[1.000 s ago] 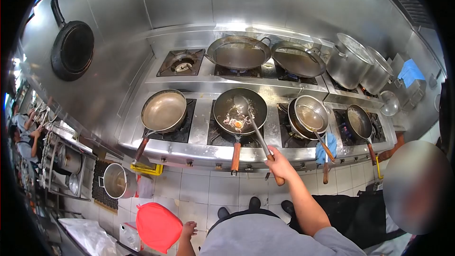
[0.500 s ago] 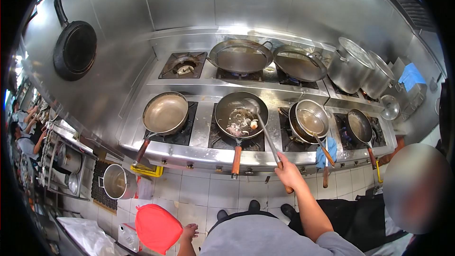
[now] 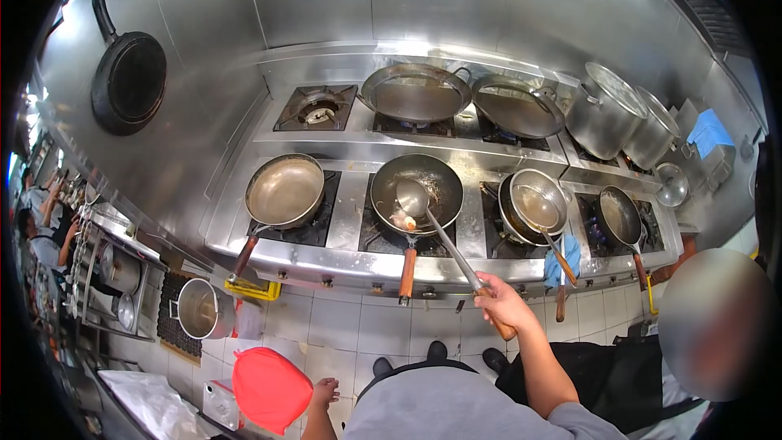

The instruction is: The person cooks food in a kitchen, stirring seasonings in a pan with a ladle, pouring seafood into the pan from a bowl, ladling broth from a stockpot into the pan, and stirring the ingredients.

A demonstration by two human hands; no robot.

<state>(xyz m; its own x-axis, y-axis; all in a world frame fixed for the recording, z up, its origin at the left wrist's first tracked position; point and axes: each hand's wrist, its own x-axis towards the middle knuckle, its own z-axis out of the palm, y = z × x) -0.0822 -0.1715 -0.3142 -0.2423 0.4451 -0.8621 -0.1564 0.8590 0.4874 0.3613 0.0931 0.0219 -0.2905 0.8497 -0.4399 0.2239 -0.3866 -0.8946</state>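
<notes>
My right hand (image 3: 501,305) is wrapped round the wooden handle of a long metal ladle (image 3: 459,259). The ladle's bowl rests inside a dark wok (image 3: 440,183) on the middle front burner, over pale food pieces (image 3: 403,221) near the wok's front edge. The wok's wooden handle (image 3: 408,275) points toward me, with no hand on it. Low beside my body, my left hand (image 3: 326,392) hangs with its fingers partly curled, near a red rounded object (image 3: 271,391); whether anything is in it cannot be made out.
A wide pan (image 3: 285,190) sits left of the wok, and a strainer (image 3: 538,200) and a small pan (image 3: 619,215) to its right. Large woks (image 3: 415,98) and tall pots (image 3: 606,114) stand behind. A person in a black apron (image 3: 603,379) is at my right.
The ladle's bowl has moved from the wok's right side to its lower middle. The food is now bunched at the front edge, partly covered by the bowl.
</notes>
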